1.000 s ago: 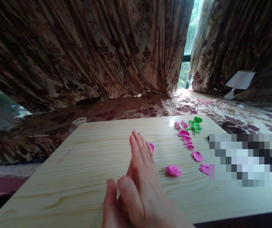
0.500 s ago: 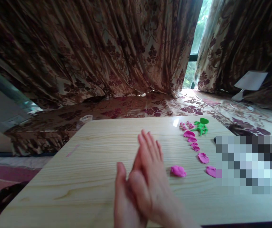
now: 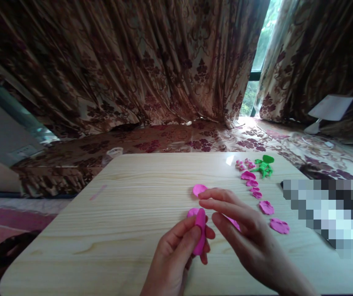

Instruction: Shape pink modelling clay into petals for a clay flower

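My left hand (image 3: 176,246) pinches a smooth, elongated roll of pink modelling clay (image 3: 199,236) between thumb and fingers, held tilted above the table. Just right of it, my right hand (image 3: 241,222) is empty, its thumb and fingers apart. The right fingertips are close to a round, flat pink clay piece (image 3: 199,190) on the table; whether they touch it I cannot tell. Another pink clay piece (image 3: 192,212) shows behind the roll, partly covered. A pink lump (image 3: 232,222) is mostly hidden by my right hand.
Several flattened pink pieces (image 3: 266,207) run down the right of the wooden table (image 3: 102,230). Green clay shapes (image 3: 264,166) and small pink-and-white bits (image 3: 244,164) lie at its far right. A pixelated area covers the right edge. A white lamp (image 3: 330,107) stands beyond.
My hands were pressed palm to palm and have separated. The pink roll now shows in my left hand, while my right has moved rightward. Pink pieces behind the hands have come into view.
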Demonstrator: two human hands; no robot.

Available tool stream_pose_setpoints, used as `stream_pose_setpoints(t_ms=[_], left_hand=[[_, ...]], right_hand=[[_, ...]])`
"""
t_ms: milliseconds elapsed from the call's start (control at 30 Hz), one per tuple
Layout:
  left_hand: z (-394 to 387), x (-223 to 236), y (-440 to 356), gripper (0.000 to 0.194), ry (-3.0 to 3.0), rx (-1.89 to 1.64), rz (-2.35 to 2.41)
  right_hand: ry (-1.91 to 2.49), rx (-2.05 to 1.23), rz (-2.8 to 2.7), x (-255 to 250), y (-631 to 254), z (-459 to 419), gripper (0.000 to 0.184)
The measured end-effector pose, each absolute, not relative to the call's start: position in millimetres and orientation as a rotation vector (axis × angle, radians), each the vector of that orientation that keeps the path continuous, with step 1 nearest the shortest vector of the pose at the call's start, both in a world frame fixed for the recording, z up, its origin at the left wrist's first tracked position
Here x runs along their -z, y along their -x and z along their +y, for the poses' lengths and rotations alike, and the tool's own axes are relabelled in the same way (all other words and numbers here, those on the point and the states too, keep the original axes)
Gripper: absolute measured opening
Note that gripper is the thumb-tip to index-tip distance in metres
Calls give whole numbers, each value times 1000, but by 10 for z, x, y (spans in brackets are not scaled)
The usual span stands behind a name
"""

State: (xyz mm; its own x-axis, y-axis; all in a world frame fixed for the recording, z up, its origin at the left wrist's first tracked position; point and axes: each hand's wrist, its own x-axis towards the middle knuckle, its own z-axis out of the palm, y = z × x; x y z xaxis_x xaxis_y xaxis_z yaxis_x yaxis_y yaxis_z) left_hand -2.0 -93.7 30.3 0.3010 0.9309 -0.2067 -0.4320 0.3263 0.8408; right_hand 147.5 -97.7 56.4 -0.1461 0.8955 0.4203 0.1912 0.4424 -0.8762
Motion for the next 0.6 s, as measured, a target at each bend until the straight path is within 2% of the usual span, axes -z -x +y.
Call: stream_pose_setpoints(t_ms=[267, 400, 500, 600], left_hand=[[-977, -305, 6, 20, -649, -954, 711], [-977, -328, 11, 27, -626, -954, 680], [-980, -291, 15, 26, -624, -931, 630], [-981, -250, 22, 22, -567, -906, 578]], right_hand=[[1087, -1034, -1461, -511, -1483, -940, 31], [963, -1339, -1388, -489, -1468, -946, 19], [945, -1297, -1299, -480, -1473, -930, 12], [944, -1322, -1246, -460, -1484, -919, 17]])
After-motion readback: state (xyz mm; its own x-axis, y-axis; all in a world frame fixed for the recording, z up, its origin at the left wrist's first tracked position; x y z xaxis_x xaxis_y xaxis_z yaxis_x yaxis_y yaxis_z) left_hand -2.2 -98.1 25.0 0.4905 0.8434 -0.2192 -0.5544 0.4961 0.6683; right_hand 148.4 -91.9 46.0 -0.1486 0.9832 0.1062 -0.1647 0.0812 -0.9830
